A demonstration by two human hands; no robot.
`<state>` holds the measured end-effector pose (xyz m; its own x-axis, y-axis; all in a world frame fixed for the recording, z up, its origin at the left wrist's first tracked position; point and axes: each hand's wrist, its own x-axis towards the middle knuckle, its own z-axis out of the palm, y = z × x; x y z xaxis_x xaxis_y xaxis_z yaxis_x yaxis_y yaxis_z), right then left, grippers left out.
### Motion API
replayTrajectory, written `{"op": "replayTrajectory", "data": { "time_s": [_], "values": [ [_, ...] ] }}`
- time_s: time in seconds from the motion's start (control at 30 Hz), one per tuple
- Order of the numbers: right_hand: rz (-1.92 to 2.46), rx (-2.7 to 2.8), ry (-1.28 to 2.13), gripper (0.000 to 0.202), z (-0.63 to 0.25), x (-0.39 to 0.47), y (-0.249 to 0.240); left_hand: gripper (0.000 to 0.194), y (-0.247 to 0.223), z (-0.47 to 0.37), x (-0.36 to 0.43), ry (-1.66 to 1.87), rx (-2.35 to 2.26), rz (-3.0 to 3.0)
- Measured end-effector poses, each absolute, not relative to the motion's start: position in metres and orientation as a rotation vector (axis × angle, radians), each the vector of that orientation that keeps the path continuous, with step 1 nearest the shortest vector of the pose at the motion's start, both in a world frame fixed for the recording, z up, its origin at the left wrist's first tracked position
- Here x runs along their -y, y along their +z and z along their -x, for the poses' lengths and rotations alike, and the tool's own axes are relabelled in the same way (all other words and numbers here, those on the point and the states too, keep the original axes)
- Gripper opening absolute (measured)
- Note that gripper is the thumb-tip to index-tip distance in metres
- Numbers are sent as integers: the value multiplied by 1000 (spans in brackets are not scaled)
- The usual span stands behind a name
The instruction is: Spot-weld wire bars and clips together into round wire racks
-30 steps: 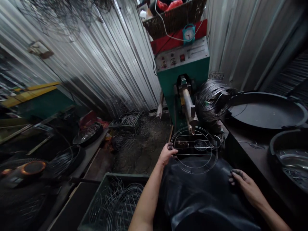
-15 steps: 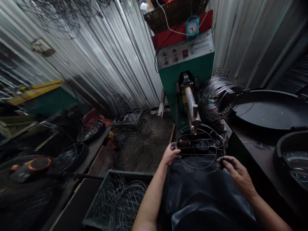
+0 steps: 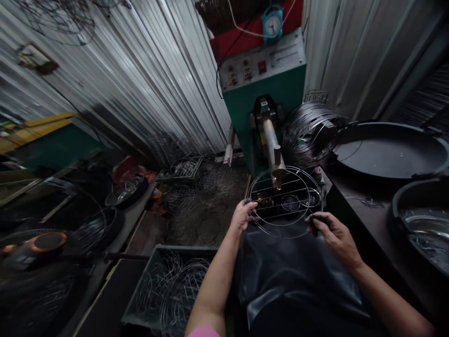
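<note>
A round wire rack (image 3: 280,218), made of thin rings with several straight crossbars, is held roughly level over my dark apron. My left hand (image 3: 242,214) is closed on its left rim, thumb on top. At the lower right rim my right hand (image 3: 328,227) is pinched shut, and a short thin piece of wire seems to poke up from the fingertips; its far end is hard to see. Over the far part of the rack reaches the metal arm of a green welding machine (image 3: 273,150), its blunt electrode tip (image 3: 278,182) just above the wires.
A green crate (image 3: 140,281) with wire rings stands at lower left. To the right are a wire coil (image 3: 308,131), a large black pan (image 3: 393,154) and a black tub (image 3: 403,201). Wire racks lie on the floor (image 3: 224,224). A small clock (image 3: 272,23) hangs on the machine.
The camera view has shifted, so the surroundings sit higher and further left. The rack now reaches further under the machine's arm, its far rim nearer the electrode. Both hands keep their hold.
</note>
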<state>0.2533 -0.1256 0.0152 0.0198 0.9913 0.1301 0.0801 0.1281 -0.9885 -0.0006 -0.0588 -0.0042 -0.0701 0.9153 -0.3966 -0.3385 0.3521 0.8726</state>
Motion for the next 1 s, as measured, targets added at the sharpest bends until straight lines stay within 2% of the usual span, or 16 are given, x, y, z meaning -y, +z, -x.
{"op": "replayTrajectory", "data": {
  "time_s": [0.23, 0.43, 0.67, 1.0],
  "values": [
    [1180, 1476, 881, 23, -250, 139, 5, 57, -20, 8, 68, 1385, -1315, -686],
    [1265, 1582, 924, 26, -247, 139, -12, 39, -43, 18, 70, 1343, -1279, -425],
    [1232, 1652, 852, 25, -232, 97, 0, 36, -26, 16, 59, 1309, -1283, -456],
    [1169, 1714, 966, 27, -229, 68, -4, 38, -9, 10, 28, 1247, -1345, -525]
  ]
}}
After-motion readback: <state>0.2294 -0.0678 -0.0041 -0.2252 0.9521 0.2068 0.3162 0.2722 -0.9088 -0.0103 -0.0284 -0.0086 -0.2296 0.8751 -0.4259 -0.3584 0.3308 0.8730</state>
